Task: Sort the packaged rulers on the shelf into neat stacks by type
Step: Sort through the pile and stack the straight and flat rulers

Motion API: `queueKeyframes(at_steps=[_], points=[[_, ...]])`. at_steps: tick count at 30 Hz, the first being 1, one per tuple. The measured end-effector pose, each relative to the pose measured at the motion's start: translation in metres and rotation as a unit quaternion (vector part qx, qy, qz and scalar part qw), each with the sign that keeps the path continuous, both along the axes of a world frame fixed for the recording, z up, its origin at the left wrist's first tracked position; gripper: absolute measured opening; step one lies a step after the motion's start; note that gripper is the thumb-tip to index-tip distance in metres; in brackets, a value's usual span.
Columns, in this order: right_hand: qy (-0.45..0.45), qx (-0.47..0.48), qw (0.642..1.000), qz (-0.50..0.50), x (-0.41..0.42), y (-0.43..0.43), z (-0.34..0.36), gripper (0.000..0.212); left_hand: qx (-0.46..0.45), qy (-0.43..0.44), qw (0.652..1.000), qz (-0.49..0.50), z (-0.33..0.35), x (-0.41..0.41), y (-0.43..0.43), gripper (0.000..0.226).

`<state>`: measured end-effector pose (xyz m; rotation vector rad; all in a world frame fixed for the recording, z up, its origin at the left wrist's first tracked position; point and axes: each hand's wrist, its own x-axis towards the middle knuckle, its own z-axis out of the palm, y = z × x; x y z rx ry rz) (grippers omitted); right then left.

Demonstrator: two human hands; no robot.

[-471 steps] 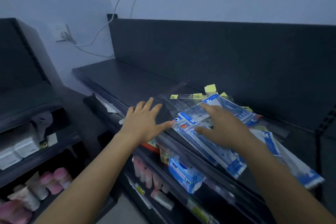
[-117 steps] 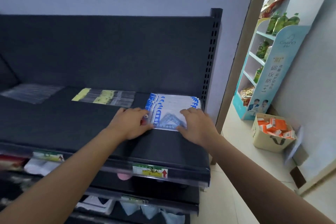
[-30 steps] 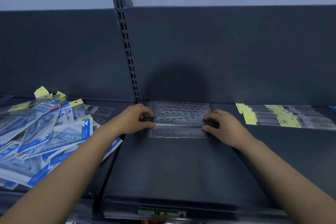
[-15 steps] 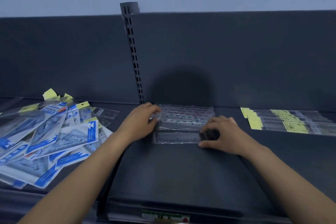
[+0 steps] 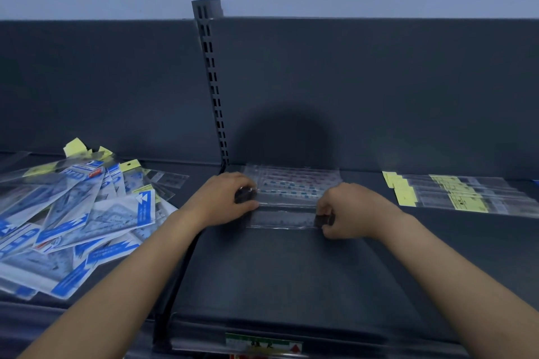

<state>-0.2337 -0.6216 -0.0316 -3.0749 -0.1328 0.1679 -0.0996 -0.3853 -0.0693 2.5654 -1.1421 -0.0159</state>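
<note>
Dark metal shelf (image 5: 291,271): the widest thing in view. It is split by a slotted post (image 5: 213,90), and every ruler packet lies on it.
Blue heap (image 5: 73,227): blue-and-white packets fan and overlap on the left section, with a few yellow-tagged ones mixed in. They are not yet sorted, so most of the task seems to remain.
Yellow-tagged row (image 5: 452,195): long clear packets with yellow labels lie roughly aligned on the right, well apart from both hands.
Clear stack (image 5: 291,183): flat clear packets with red and blue print sit at the back of the middle section, just right of the post.
Front packet (image 5: 283,218): one clear ruler packet lies lengthwise just in front of the clear stack. Whether their edges overlap, I cannot tell. The step in hand looks like squaring this packet to its own kind.
Right hand (image 5: 350,210): the fingers are curled and pinch the right end of the front packet.
Left hand (image 5: 224,198): the fingers are curled over the left end of the clear stack, with the thumb at the front packet's near corner.
Next move: probably an even push or lift from both ends. Slippery film calls for light, level pressure so that nothing skews.
Shelf label (image 5: 264,345): a small green and yellow tag on the front lip.
</note>
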Motion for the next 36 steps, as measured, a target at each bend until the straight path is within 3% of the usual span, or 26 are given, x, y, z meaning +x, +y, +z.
queueKeyframes(at_steps=[5,11,13,16,18,21,26,31,36], points=[[-0.016,-0.034,0.999,0.023,-0.001,0.001,-0.002,0.028,-0.015,0.074,0.997,0.017,0.001,0.010,-0.002,0.030],[-0.047,-0.013,0.999,0.009,0.000,-0.005,-0.012,0.025,-0.074,0.047,0.996,0.006,0.008,0.002,0.000,0.045],[-0.062,0.045,0.997,-0.003,0.001,-0.013,-0.016,0.019,-0.079,0.103,0.991,-0.020,0.014,-0.006,0.005,0.047],[-0.073,0.198,0.977,-0.042,0.002,-0.023,-0.019,0.011,-0.093,0.160,0.982,-0.019,0.016,-0.009,0.009,0.027],[-0.078,0.292,0.951,-0.066,0.001,-0.025,-0.019,0.010,-0.141,0.166,0.976,-0.002,0.018,-0.006,0.008,0.007],[-0.102,0.358,0.922,-0.108,0.002,-0.028,-0.022,0.009,-0.148,0.145,0.977,0.045,0.020,0.001,0.006,0.009],[-0.128,0.288,0.937,-0.152,0.006,-0.029,-0.037,0.010,-0.086,0.132,0.983,0.096,0.010,0.013,0.002,0.018],[-0.144,0.225,0.950,-0.162,0.005,-0.031,-0.040,0.009,-0.040,0.086,0.995,0.038,0.004,0.012,-0.001,0.037],[-0.144,0.216,0.950,-0.172,0.004,-0.028,-0.035,0.015,-0.040,0.060,0.997,0.019,-0.002,0.007,-0.006,0.033]])
